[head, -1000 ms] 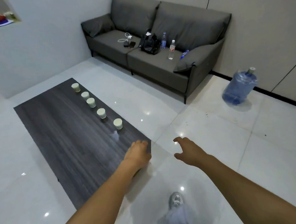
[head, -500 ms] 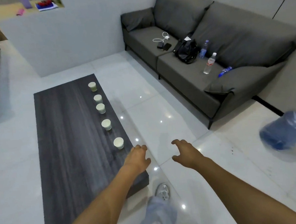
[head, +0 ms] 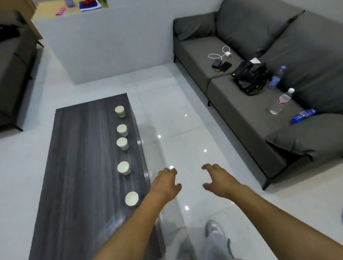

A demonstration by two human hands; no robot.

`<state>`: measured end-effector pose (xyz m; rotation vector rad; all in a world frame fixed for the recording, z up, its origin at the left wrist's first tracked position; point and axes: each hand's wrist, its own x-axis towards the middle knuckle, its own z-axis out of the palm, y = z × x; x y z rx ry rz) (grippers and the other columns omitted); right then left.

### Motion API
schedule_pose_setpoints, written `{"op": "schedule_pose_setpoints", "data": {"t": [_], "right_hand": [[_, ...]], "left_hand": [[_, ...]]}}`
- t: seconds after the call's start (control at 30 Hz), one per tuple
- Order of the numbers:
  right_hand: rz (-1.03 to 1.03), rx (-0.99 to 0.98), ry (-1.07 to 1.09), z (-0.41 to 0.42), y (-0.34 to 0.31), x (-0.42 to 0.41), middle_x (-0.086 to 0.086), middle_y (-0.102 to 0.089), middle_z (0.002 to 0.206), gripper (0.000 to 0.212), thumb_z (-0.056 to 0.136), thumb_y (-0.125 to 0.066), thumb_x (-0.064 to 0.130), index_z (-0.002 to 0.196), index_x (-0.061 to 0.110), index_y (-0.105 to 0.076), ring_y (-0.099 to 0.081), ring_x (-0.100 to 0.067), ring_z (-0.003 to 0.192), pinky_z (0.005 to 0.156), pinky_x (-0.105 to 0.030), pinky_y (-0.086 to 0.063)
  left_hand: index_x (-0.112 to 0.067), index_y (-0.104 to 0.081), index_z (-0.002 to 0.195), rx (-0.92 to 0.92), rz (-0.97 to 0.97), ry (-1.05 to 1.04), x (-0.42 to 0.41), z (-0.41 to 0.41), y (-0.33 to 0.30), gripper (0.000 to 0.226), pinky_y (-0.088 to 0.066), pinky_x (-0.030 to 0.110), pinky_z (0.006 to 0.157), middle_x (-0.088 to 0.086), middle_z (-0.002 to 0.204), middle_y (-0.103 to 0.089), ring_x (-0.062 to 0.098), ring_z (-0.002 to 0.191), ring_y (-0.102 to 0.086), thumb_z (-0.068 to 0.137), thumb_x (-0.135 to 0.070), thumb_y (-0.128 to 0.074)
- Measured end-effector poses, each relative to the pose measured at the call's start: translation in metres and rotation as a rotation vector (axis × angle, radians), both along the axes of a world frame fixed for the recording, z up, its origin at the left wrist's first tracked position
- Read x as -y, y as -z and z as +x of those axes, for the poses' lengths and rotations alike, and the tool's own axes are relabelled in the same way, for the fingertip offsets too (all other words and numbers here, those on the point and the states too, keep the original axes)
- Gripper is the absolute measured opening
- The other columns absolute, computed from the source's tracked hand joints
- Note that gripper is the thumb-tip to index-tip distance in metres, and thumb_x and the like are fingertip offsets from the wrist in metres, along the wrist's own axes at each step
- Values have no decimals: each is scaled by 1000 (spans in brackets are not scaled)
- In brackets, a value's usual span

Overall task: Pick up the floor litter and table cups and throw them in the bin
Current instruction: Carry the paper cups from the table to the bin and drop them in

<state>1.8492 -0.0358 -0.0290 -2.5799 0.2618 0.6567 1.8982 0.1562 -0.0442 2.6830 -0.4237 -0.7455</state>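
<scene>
I have the dark wood table (head: 79, 175) filling the left of my view, its long axis running away from me. To the right, across bare white floor, sits the grey sofa (head: 285, 102), carrying a black bag (head: 251, 78), a phone and charger, and plastic bottles (head: 281, 102). No bin shows anywhere in this view, and I can pick out no floor litter either.

Five paper cups stand upright in a single row close along the table's right edge, well apart from each other. The row follows the table's long axis, from the nearest cup (head: 132, 199) through the second cup (head: 123, 168) out to the farthest cup (head: 119, 111) by the far right corner. The near ones look empty; the farther ones I cannot tell.

My left hand (head: 166, 185) hangs over the table's right edge, just right of and slightly beyond the nearest cup, fingers loosely curled and holding nothing. My right hand (head: 215, 179) is out over the floor, fingers spread and bent, also empty. The two hands sit apart. The left is plainly the nearer to the row, so I judge it should draw back leftward onto that first cup.
</scene>
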Motion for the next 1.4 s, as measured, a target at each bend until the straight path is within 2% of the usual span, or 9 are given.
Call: {"op": "schedule_pose_setpoints", "data": {"t": [0.13, 0.3, 0.5, 0.67, 0.83, 0.97, 1.03, 1.2, 1.4], "right_hand": [[-13, -15, -113, 71, 1, 32, -5, -37, 140, 59, 91, -57, 26, 144, 23, -30, -45, -24, 120, 92, -37, -49], [-48, -26, -293, 166, -4, 44, -6, -38, 138, 58, 91, -58, 26, 143, 22, -32, -48, -25, 117, 89, -37, -49], [-20, -43, -604, 254, 4, -17, -9, -41, 135, 59, 90, -58, 24, 143, 20, -32, -47, -26, 119, 91, -33, -46], [12, -53, -802, 312, 27, -98, -10, -40, 140, 59, 90, -61, 26, 142, 19, -34, -49, -28, 121, 95, -34, -46], [6, -137, -943, 345, 53, -160, -9, -39, 144, 59, 89, -61, 27, 141, 20, -35, -45, -30, 127, 106, -40, -42], [-37, -155, -1047, 378, 66, -195, -8, -40, 143, 59, 88, -62, 25, 140, 20, -36, -45, -30, 127, 106, -42, -43], [-72, -198, -1127, 388, 73, -208, -9, -38, 144, 60, 88, -62, 24, 141, 18, -35, -42, -31, 129, 106, -42, -41], [-151, -254, -1337, 413, 106, -248, -12, -35, 146, 64, 90, -61, 23, 145, 16, -30, -39, -33, 132, 107, -44, -39], [-223, -304, -1499, 412, 156, -279, -12, -37, 142, 61, 89, -60, 19, 143, 16, -31, -34, -33, 131, 106, -46, -40]], "left_hand": [[-14, -40, 138, -22, 5, -156, 13, 41, 5, 51, -41, 35, 100, 8, 135, -44, 25, 128, -40, 92, -30, -54], [-14, -44, 132, -30, 20, -390, 13, 81, 3, 46, -41, 35, 97, 7, 134, -46, 26, 125, -42, 91, -31, -55], [-14, -47, 125, -57, 46, -701, -24, 100, 8, 41, -40, 36, 96, 8, 131, -46, 27, 123, -42, 89, -32, -56], [-14, -44, 132, -125, 59, -892, -72, 117, 32, 46, -37, 36, 104, 8, 136, -45, 27, 128, -39, 91, -32, -54], [-16, -40, 139, -236, 68, -1028, -113, 131, 53, 53, -38, 36, 103, 10, 137, -44, 27, 129, -38, 90, -31, -54], [-16, -38, 140, -276, 69, -1145, -137, 140, 64, 55, -38, 34, 102, 11, 138, -43, 29, 127, -41, 89, -30, -55], [-14, -37, 140, -328, 86, -1204, -135, 139, 69, 55, -37, 35, 102, 13, 136, -44, 30, 127, -41, 91, -31, -53], [-11, -47, 125, -375, 70, -1375, -129, 139, 99, 41, -39, 37, 98, 12, 129, -48, 29, 124, -40, 90, -30, -54], [-12, -46, 134, -432, -22, -1554, -119, 133, 152, 50, -37, 37, 104, 11, 135, -44, 29, 127, -36, 89, -28, -59]]}}
